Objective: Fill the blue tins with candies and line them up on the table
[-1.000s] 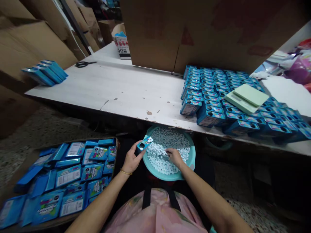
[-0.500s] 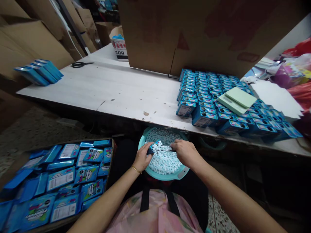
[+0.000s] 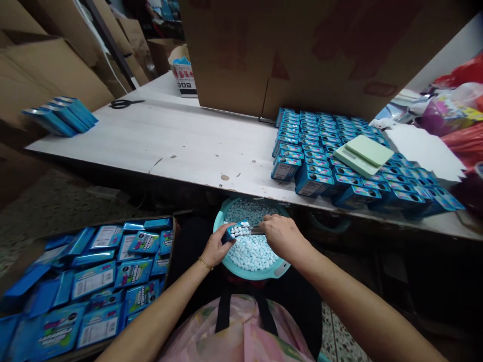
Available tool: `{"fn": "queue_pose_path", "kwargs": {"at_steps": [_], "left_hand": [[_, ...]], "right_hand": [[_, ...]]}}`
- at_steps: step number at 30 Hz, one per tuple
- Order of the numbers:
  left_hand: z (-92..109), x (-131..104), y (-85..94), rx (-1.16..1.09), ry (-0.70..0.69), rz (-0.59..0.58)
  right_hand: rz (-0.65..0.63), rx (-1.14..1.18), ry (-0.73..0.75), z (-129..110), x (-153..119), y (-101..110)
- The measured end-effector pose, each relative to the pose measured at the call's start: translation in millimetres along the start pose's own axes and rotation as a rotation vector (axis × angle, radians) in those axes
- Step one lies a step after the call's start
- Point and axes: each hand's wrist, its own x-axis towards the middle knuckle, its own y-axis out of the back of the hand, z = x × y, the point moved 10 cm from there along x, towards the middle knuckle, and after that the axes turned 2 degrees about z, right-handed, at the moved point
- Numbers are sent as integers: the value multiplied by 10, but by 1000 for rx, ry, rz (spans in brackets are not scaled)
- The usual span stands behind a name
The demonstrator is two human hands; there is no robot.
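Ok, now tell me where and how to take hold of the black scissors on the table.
Grip the black scissors by the finger loops at their left end, pinching from above and from that left side. They lie flat on the white table with the blades pointing right, so this approach should keep fingers off the tips.

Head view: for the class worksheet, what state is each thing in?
Held box: tilted, white pellets at its top
Basin: partly filled with pellets
Bottom-left carton: open, holding blue boxes
Rowed boxes: upright
Green scale: on boxes, display unreadable
Scissors: seemingly closed
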Motion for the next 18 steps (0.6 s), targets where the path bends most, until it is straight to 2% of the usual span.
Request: {"fn": "queue_pose_path", "kwargs": {"at_steps": [6,9,11,14,18], "left_hand": [[-5,10,55,-19,12,60],[8,17,100,-53,57,62],[-12,23,119,-93,104,54],[-96,35,149,-139,173,107],[-108,103,-37,-196,175,78]], "right_hand": [[32,-3,0,30,-54,49],[48,10,-26,134,-110,85],[49,33,-68,282,-174,86],[67,82,-159,591,-301,44],[131,165,-290,1005,-481,-87]]}}
